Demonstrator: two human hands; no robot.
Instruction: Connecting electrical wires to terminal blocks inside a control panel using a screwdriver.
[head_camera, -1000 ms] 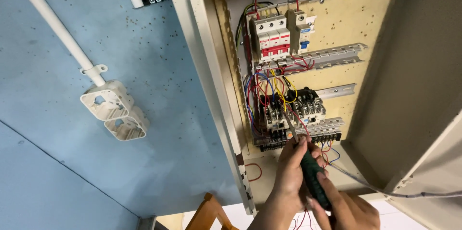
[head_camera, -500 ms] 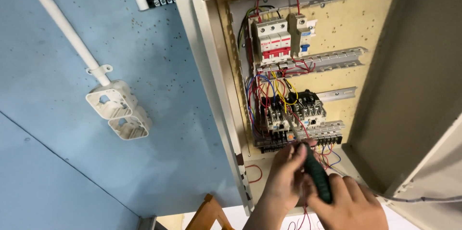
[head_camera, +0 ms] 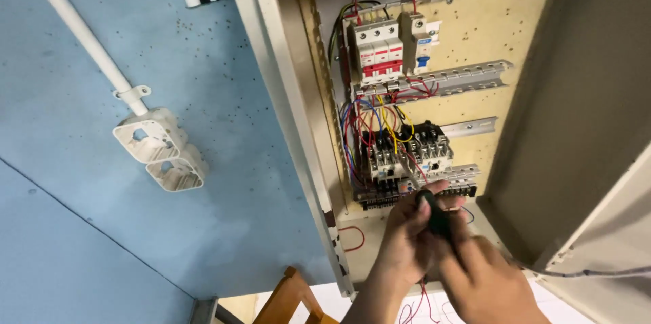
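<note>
At the bottom of the open electrical cabinet [head_camera: 298, 93], I have both hands close together on a dark-handled screwdriver [head_camera: 437, 219]. My left hand [head_camera: 407, 242] wraps its fingers around the handle from the left, and my right hand [head_camera: 485, 276] grips it from below. The tool's upper end sits against the black terminal strip [head_camera: 380, 198], just under the contactors [head_camera: 407, 151] with their red, yellow and blue wires. White and red breakers [head_camera: 376, 52] sit higher up.

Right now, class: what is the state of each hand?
Left hand: closed on the dark screwdriver handle.
Right hand: fingers also on the handle; grip cannot be told.
</note>
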